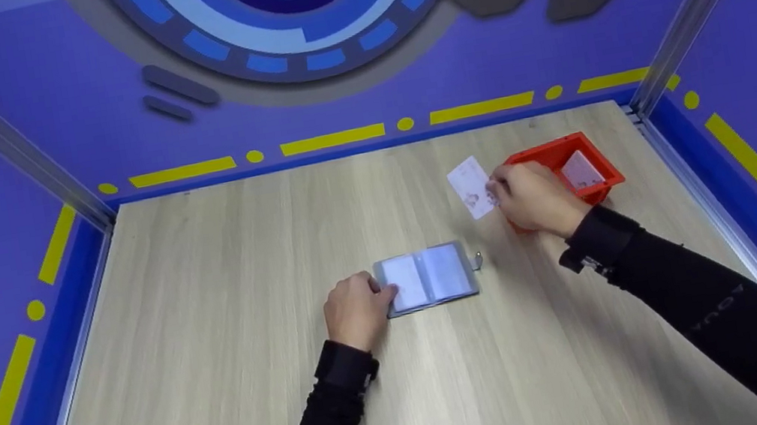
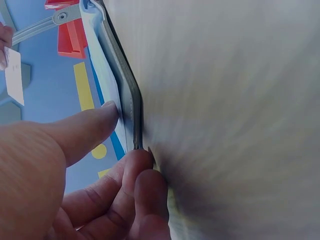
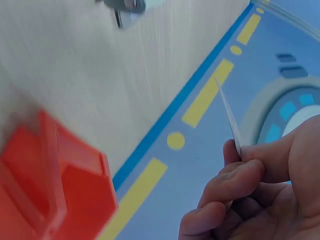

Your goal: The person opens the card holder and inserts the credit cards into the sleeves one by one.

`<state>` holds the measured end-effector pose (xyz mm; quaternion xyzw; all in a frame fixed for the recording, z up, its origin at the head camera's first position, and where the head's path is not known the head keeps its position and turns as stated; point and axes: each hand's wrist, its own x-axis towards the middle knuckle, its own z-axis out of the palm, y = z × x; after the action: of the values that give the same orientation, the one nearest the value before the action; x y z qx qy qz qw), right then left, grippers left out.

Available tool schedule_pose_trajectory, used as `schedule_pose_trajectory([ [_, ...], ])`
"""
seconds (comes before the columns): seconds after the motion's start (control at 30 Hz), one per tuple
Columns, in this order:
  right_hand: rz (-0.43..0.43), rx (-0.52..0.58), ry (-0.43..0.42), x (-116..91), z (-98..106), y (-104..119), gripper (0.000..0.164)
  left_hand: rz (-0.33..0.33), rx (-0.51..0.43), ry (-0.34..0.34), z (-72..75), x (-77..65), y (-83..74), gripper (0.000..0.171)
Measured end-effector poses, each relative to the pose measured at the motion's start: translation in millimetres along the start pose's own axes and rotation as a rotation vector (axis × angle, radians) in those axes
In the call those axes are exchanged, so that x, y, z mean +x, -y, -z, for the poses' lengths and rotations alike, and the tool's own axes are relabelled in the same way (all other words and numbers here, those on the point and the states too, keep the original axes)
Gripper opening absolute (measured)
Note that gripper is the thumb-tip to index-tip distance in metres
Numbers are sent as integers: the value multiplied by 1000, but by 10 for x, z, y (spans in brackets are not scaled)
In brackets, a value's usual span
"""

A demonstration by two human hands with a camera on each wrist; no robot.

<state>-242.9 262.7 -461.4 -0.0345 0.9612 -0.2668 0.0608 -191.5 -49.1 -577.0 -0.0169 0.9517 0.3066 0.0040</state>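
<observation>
A small card holder [image 1: 427,278] lies spread on the table, with clear pocket pages and a snap strap [image 1: 476,261] on its right side. My left hand [image 1: 358,312] pinches its left edge, thumb on the page and fingertips under the cover, as the left wrist view shows. In my right hand [image 1: 534,199], thumb and fingers pinch a white printed card [image 1: 472,188] by its edge. That card is in the air, just left of a red bin [image 1: 598,162]. The right wrist view shows the card [image 3: 228,112] nearly edge-on.
Another card [image 1: 581,170] rests inside the red bin. The wood-grain table [image 1: 205,270] is bordered by blue panels [image 1: 332,113] at the back and both sides, with metal posts at the rear corners.
</observation>
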Motion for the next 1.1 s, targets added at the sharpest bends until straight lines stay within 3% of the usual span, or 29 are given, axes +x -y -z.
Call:
schedule_pose_trajectory([
  [0.2, 34, 16, 52, -52, -226, 49, 27, -10, -8, -12, -15, 0, 4, 33],
  [0.23, 41, 13, 57, -59, -261, 61, 26, -32, -16, -27, -92, 29, 74, 35],
  [0.3, 49, 17, 70, -74, -326, 82, 25, -36, -11, -35, -98, 29, 77, 34],
  [0.57, 109, 1, 94, -104, -580, 126, 21, 5, 19, 5, -3, -3, -15, 34],
  [1.1, 80, -73, 211, -111, -876, 183, 28, 13, 36, 7, -12, 5, -11, 34],
])
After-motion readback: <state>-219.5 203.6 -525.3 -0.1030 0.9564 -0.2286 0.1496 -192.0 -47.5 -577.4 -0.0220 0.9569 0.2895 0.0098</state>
